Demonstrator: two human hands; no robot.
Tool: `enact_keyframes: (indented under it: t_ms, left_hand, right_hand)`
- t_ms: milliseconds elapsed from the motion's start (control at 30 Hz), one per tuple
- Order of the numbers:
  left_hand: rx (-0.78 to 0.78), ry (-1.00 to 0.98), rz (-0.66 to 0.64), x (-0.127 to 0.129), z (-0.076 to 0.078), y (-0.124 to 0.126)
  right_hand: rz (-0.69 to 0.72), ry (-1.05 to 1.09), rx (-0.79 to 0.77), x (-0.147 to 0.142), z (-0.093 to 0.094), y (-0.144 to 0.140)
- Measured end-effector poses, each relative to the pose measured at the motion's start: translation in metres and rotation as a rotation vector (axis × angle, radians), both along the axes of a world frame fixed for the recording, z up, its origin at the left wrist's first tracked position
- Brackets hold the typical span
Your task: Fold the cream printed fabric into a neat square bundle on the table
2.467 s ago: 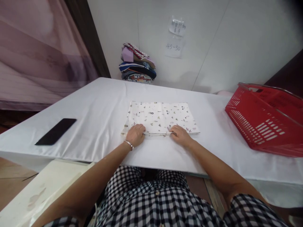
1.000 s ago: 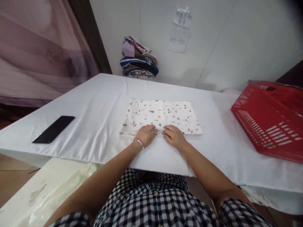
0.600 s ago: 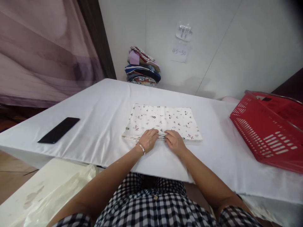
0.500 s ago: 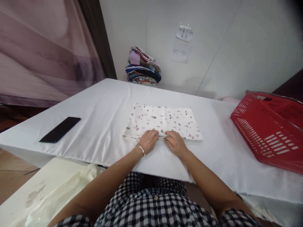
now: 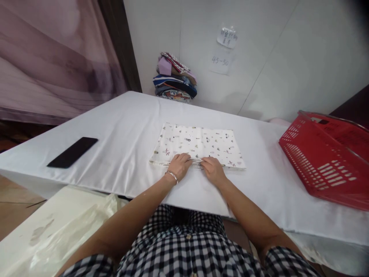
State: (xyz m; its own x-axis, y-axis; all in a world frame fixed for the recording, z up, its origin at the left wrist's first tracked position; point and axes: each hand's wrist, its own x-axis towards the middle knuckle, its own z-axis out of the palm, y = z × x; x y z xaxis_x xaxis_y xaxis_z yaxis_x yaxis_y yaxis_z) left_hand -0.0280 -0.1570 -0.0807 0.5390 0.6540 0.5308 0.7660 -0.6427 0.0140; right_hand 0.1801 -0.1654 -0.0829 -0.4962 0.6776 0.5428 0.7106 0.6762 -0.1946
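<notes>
Hands meet at the near hem of a folded patterned cloth (image 5: 198, 144) lying flat mid-table. Left hand (image 5: 179, 166) and right hand (image 5: 212, 169) almost touch, fingers curled, each pinching that hem between them. White tablecloth (image 5: 129, 127) underneath; black phone (image 5: 72, 152) at 9 o'clock, red basket (image 5: 325, 157) at 3, clothes stack (image 5: 174, 77) at 12.

**What is hidden or cut off**

The near edge of the patterned cloth (image 5: 198, 144) is covered by the left hand (image 5: 179, 166) and the right hand (image 5: 213, 170), and the fingertips are curled out of sight. The red basket (image 5: 323, 157) is cut off by the right edge. The writing on the upper wall note (image 5: 227, 37) is too small to be read.
</notes>
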Motion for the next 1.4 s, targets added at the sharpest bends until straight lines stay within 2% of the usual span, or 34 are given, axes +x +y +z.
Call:
enact_keyframes:
  t_ms: [133,267,433,767,1000,1233,1400]
  left_hand:
    - [-0.051,0.029,-0.035,-0.001,0.000,-0.002]
    - [-0.078,0.029,-0.011,-0.003,0.001,-0.005]
    - [-0.061,0.052,-0.017,0.000,0.003,-0.005]
    - [-0.035,0.016,-0.026,-0.001,0.000,-0.003]
    - [-0.041,-0.074,0.001,-0.006,0.000,-0.005]
    - [-0.095,-0.134,0.059,-0.016,-0.005,-0.005]
    - [-0.087,-0.104,0.058,-0.017,-0.006,-0.006]
  right_hand:
    - [0.060,-0.041,-0.042,0.002,0.000,-0.001]
    - [0.083,0.004,-0.070,0.004,0.002,-0.004]
    - [0.019,0.147,-0.142,0.004,0.001,-0.005]
    - [0.058,-0.022,-0.077,0.001,0.001,0.000]
    - [0.028,-0.137,-0.084,-0.001,0.005,-0.003]
    - [0.028,-0.067,-0.048,-0.001,0.000,-0.001]
    - [0.035,-0.053,-0.037,-0.001,-0.004,0.003]
